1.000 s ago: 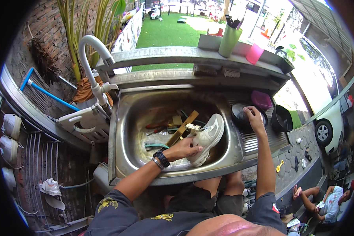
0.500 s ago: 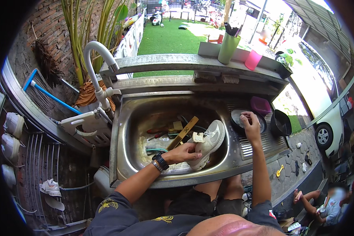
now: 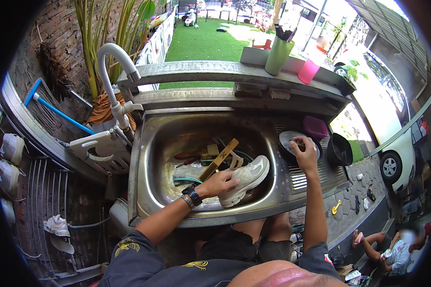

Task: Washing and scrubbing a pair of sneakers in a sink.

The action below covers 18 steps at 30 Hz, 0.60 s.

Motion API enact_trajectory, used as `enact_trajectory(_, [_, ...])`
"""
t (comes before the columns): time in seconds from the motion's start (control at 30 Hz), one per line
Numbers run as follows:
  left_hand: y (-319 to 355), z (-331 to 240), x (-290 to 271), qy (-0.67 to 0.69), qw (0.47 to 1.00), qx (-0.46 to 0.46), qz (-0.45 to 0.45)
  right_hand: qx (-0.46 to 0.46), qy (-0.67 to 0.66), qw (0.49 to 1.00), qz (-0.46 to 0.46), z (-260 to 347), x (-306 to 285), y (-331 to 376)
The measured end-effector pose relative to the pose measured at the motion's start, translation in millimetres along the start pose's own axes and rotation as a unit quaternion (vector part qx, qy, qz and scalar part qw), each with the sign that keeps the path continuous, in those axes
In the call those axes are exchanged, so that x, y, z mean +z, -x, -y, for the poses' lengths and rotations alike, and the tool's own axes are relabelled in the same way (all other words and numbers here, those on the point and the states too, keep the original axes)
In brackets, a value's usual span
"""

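My left hand (image 3: 218, 183) is closed on the heel end of a light grey-white sneaker (image 3: 250, 178), held over the right part of the steel sink (image 3: 151, 143). The shoe tilts with its toe up and to the right, its sole facing the sink's right side. My right hand (image 3: 305, 154) is over a dark round bowl (image 3: 317, 144) with whitish contents, on the ribbed drainboard. Its thumb and fingers are pressed together; whatever they may hold is hidden. In the basin lie a flat wooden-backed brush (image 3: 219, 160), a red-handled tool (image 3: 188, 155) and a teal-handled brush (image 3: 183, 178).
A white curved faucet (image 3: 111, 71) rises at the sink's left. Beside the bowl stand a purple tub (image 3: 315, 127) and a black container (image 3: 340, 149). The back ledge carries a green cup (image 3: 278, 56) and a pink bottle (image 3: 311, 67). Another person (image 3: 401, 246) sits at lower right.
The sneaker has turned in my left hand and come lower, its toe now pointing more to the right. My right hand stays over the bowl, fingers slightly shifted.
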<state>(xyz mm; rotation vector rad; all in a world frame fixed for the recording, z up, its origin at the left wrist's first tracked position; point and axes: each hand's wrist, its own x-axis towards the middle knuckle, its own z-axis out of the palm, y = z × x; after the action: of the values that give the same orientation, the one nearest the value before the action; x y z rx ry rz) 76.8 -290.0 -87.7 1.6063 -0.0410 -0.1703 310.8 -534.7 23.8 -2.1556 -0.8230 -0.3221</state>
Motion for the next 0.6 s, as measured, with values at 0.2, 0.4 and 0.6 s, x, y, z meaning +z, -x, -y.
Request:
enact_trajectory(0.2, [17, -20, 10, 0.018, 0.999, 0.029, 0.001, 0.126, 0.088, 0.972, 0.180, -29, -9, 1])
enact_trajectory(0.4, [4, 7, -6, -0.142, 0.986, 0.083, -0.025, -0.088, 0.065, 0.994, -0.002, 17, 24, 21])
enact_trajectory(0.6, [6, -10, 1, -0.040, 0.995, 0.082, -0.039, -0.259, -0.014, 0.964, 0.051, 78, 66, 65])
